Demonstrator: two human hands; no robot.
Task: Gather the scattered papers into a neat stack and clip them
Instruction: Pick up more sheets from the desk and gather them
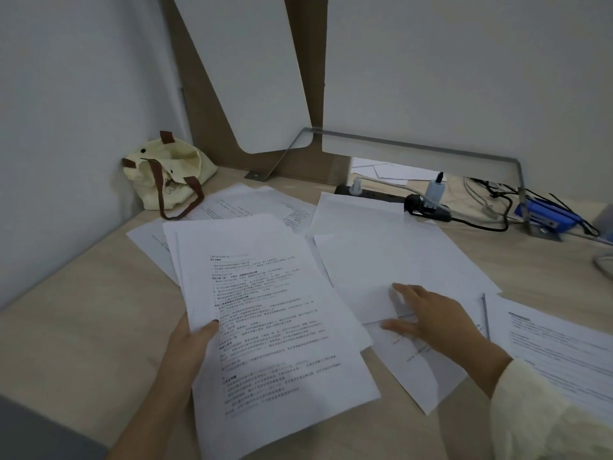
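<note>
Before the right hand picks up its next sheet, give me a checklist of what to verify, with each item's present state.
1. Left hand has a grip on the gathered sheets: ok, thumb on top at their left edge.
2. Gathered sheets squared up: not ok, edges are fanned.
3. Right hand on a loose sheet: ok, its fingers rest flat on the blank sheet.
4. Loose papers left on the desk: not ok, several lie near the tote bag, by the power strip and at the right edge.
5. Clip within reach: cannot tell, none is visible.
</note>
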